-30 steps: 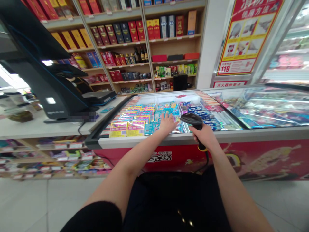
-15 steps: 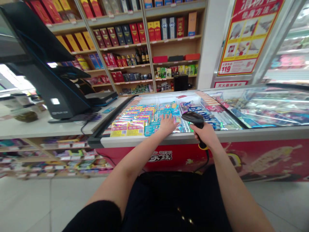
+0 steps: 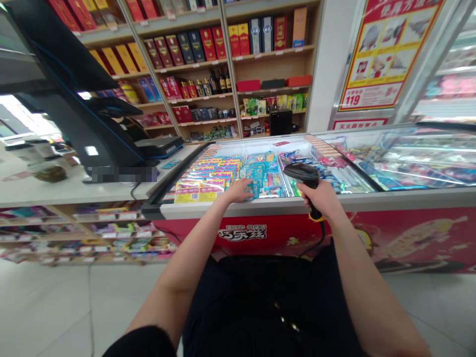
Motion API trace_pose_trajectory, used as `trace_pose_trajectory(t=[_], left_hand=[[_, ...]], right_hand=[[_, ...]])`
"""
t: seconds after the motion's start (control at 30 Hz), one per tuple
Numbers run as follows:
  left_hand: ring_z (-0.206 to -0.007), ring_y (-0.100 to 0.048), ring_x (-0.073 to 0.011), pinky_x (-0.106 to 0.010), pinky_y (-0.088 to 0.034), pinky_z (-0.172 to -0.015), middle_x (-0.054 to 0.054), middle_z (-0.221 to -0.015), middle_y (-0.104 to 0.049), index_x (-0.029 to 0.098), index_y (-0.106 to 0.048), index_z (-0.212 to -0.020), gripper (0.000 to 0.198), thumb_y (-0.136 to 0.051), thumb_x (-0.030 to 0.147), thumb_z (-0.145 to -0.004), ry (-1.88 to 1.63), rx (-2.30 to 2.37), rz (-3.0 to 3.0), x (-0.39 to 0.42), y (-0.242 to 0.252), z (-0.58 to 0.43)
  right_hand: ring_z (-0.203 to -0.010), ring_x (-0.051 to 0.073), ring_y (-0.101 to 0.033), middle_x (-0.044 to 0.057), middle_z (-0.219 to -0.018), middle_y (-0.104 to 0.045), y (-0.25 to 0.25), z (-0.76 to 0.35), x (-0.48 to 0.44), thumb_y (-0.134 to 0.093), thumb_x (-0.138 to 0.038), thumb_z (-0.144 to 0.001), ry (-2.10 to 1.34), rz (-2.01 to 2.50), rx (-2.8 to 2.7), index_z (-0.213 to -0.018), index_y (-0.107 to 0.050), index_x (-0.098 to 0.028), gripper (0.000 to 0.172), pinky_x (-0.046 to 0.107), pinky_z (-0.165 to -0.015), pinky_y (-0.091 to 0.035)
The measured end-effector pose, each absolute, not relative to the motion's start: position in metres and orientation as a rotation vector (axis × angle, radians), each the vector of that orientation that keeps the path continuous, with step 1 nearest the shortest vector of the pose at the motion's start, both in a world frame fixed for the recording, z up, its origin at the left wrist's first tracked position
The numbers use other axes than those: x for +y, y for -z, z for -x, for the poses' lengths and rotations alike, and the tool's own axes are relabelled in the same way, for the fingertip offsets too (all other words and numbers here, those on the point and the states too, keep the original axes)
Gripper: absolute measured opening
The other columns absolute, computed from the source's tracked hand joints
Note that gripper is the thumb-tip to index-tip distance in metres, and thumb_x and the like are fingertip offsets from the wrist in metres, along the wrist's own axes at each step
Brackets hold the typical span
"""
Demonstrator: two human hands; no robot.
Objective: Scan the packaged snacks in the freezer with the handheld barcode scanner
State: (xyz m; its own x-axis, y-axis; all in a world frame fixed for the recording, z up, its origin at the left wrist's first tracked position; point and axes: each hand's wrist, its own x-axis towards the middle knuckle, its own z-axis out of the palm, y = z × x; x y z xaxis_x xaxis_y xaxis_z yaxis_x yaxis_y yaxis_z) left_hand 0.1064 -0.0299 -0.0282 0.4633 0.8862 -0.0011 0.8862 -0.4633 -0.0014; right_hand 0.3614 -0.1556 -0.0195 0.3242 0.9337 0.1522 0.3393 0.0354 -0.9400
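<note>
Freezer (image 3: 277, 225) bkgd, scanner (image 3: 302, 172) crosswise, nose L

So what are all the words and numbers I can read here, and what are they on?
"使用方法": top of the red-and-yellow poster, cut off by the picture's edge.
"119": bottom left of that poster.
"灭火器放置点": the small sign under it.
"巧乐兹": the freezer's red front.
Too small or blurred: the line above that name, the poster's small print, the freezer packets and the shelf boxes.
On the scanner, I can't make out any.
</note>
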Motion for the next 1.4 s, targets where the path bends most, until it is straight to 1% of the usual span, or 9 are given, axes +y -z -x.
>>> trace_pose_trajectory(t=[0.1, 0.3, 0.47, 0.57, 0.7, 0.87, 1.0, 1.13, 1.4], left_hand=[[-0.142, -0.043, -0.0267, -0.033, -0.032, -0.117, -0.012, -0.156, -0.043, 0.020, -0.044, -0.149, 0.067, -0.062, 0.034, -0.085, -0.100, -1.567, 2.748, -0.028, 0.026, -0.093], [-0.141, -0.044, -0.0253, -0.035, -0.032, -0.118, -0.011, -0.151, -0.049, 0.019, -0.048, -0.143, 0.062, -0.063, 0.032, -0.084, 0.118, -1.522, 2.729, -0.016, 0.032, -0.109], [-0.149, -0.033, -0.0296, -0.045, -0.024, -0.122, -0.011, -0.160, -0.037, 0.023, -0.037, -0.153, 0.077, -0.065, 0.037, -0.083, 0.061, -1.426, 2.846, -0.014, 0.038, -0.099], [-0.150, -0.031, -0.0311, -0.046, -0.025, -0.121, -0.013, -0.162, -0.035, 0.023, -0.037, -0.154, 0.071, -0.056, 0.043, -0.089, 0.048, -1.456, 2.869, -0.014, 0.038, -0.092], [-0.146, -0.038, -0.0279, -0.039, -0.029, -0.119, -0.013, -0.159, -0.040, 0.019, -0.041, -0.151, 0.061, -0.046, 0.044, -0.096, 0.101, -1.587, 2.777, -0.002, 0.026, -0.100], [-0.136, -0.050, -0.0313, -0.034, -0.040, -0.108, -0.017, -0.149, -0.052, 0.016, -0.050, -0.143, 0.075, -0.053, 0.065, -0.088, -0.096, -1.712, 2.725, 0.016, 0.017, -0.127], [-0.136, -0.047, -0.0360, -0.042, -0.036, -0.111, -0.022, -0.143, -0.055, 0.011, -0.053, -0.138, 0.079, -0.038, 0.073, -0.091, 0.230, -1.797, 2.415, 0.012, 0.037, -0.142], [-0.137, -0.043, -0.0374, -0.045, -0.033, -0.113, -0.022, -0.139, -0.056, 0.011, -0.056, -0.132, 0.077, -0.037, 0.074, -0.090, 0.445, -1.797, 2.336, 0.009, 0.050, -0.144], [-0.126, -0.054, -0.0350, -0.045, -0.038, -0.107, -0.018, -0.126, -0.065, 0.015, -0.056, -0.126, 0.071, -0.037, 0.073, -0.091, 0.448, -1.791, 2.334, 0.016, 0.041, -0.145]], right_hand=[[-0.042, 0.013, -0.053, 0.002, -0.052, -0.058, 0.021, -0.361, -0.154, -0.068, -0.039, -0.078, -0.689, 1.508, -1.220, -0.065, -0.056, -0.018, 0.027, 0.025, -0.043, -0.045], [-0.042, 0.014, -0.054, 0.002, -0.051, -0.058, 0.022, -0.358, -0.155, -0.068, -0.040, -0.077, -0.680, 1.493, -1.241, -0.066, -0.056, -0.018, 0.027, 0.024, -0.043, -0.046], [-0.042, 0.014, -0.054, 0.002, -0.052, -0.059, 0.021, -0.362, -0.156, -0.069, -0.040, -0.075, -0.692, 1.485, -1.209, -0.065, -0.057, -0.018, 0.027, 0.024, -0.042, -0.046], [-0.040, 0.014, -0.053, 0.002, -0.051, -0.058, 0.021, -0.364, -0.155, -0.070, -0.040, -0.074, -0.672, 1.487, -1.201, -0.064, -0.057, -0.018, 0.028, 0.025, -0.041, -0.045], [-0.041, 0.014, -0.054, 0.002, -0.052, -0.059, 0.021, -0.365, -0.154, -0.070, -0.041, -0.074, -0.672, 1.469, -1.202, -0.067, -0.058, -0.018, 0.027, 0.025, -0.042, -0.045], [-0.040, 0.012, -0.053, 0.002, -0.054, -0.060, 0.019, -0.363, -0.156, -0.072, -0.040, -0.073, -0.693, 1.456, -1.188, -0.068, -0.057, -0.018, 0.027, 0.023, -0.040, -0.044], [-0.040, 0.013, -0.053, 0.002, -0.051, -0.058, 0.019, -0.363, -0.157, -0.071, -0.041, -0.074, -0.687, 1.476, -1.184, -0.064, -0.055, -0.019, 0.029, 0.024, -0.040, -0.044], [-0.041, 0.014, -0.054, 0.002, -0.051, -0.057, 0.021, -0.364, -0.157, -0.071, -0.041, -0.075, -0.697, 1.480, -1.192, -0.064, -0.055, -0.019, 0.029, 0.024, -0.040, -0.044], [-0.040, 0.013, -0.052, 0.000, -0.051, -0.056, 0.020, -0.362, -0.159, -0.072, -0.037, -0.074, -0.748, 1.471, -1.135, -0.067, -0.056, -0.019, 0.025, 0.023, -0.040, -0.043]])
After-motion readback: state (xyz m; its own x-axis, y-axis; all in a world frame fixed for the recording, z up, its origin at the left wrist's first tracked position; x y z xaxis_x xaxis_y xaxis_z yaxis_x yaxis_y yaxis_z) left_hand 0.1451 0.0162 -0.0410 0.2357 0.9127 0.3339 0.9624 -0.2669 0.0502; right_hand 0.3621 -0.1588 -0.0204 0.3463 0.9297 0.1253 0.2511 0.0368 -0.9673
